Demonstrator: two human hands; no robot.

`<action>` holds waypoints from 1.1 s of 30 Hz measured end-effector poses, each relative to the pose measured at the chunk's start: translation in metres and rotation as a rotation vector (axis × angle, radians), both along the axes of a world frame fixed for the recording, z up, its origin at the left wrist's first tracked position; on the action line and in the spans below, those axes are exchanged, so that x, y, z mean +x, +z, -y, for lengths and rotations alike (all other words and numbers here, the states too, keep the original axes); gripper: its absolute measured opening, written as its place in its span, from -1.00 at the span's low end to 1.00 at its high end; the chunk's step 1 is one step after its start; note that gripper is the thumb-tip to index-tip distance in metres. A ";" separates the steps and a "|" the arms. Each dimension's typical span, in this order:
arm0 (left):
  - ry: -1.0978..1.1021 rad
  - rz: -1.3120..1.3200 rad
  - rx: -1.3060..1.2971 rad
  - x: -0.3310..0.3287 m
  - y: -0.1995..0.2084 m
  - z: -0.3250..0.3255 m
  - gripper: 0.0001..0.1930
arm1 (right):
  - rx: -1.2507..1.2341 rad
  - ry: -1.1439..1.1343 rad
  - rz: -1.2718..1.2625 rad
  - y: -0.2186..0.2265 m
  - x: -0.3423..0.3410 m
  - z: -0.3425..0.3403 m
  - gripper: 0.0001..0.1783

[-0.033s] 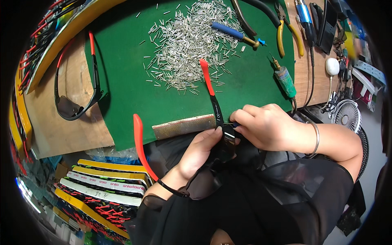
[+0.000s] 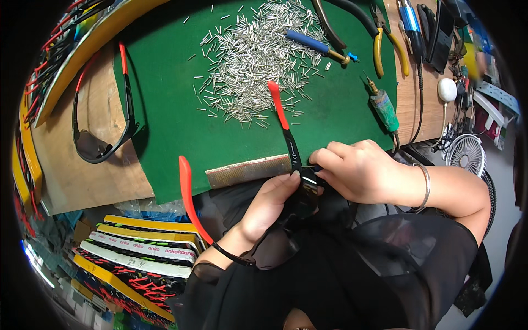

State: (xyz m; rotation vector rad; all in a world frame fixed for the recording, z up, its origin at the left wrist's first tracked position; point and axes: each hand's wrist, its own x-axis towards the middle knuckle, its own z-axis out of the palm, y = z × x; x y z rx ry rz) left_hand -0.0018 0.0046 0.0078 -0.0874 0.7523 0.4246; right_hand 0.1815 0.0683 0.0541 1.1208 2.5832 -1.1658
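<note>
Sunglasses with black frames and red temple tips (image 2: 278, 104) are held at the table's near edge by my left hand (image 2: 269, 201), its thumb pressed by the hinge. One temple points up over the green mat; the other, with its red end (image 2: 186, 179), reaches out left past my forearm. My right hand (image 2: 355, 170) is closed in a pinch beside the same hinge. A thin metal piece shows between its fingertips and the frame; most of what it pinches is hidden. Beyond the hands lies a heap of small silvery pins (image 2: 253, 60).
On the green mat (image 2: 176, 126) lie a blue-handled tool (image 2: 308, 41), yellow-handled pliers (image 2: 378, 52) and a green-handled tool (image 2: 383, 107). Another pair of sunglasses (image 2: 102, 148) rests at left. Boxes of glasses (image 2: 137, 253) stand lower left; a fan (image 2: 467, 154) is at right.
</note>
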 end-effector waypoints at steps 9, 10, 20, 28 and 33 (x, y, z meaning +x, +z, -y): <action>-0.088 0.061 0.122 -0.005 -0.016 0.003 -0.59 | 0.246 0.295 -0.009 0.003 -0.003 -0.009 -0.80; -0.091 0.069 0.122 -0.005 -0.018 0.004 -0.59 | 0.251 0.304 -0.005 0.003 -0.004 -0.010 -0.80; -0.093 0.015 0.091 -0.001 -0.015 0.001 -0.60 | -0.234 -0.035 0.050 0.009 -0.011 -0.019 -0.91; -0.133 -0.010 0.158 -0.005 -0.013 0.001 -0.61 | -0.559 -0.367 0.085 0.009 -0.019 -0.020 -0.84; -0.087 -0.015 0.158 -0.003 -0.008 0.002 -0.62 | -0.439 -0.173 0.086 0.013 -0.011 -0.019 -0.82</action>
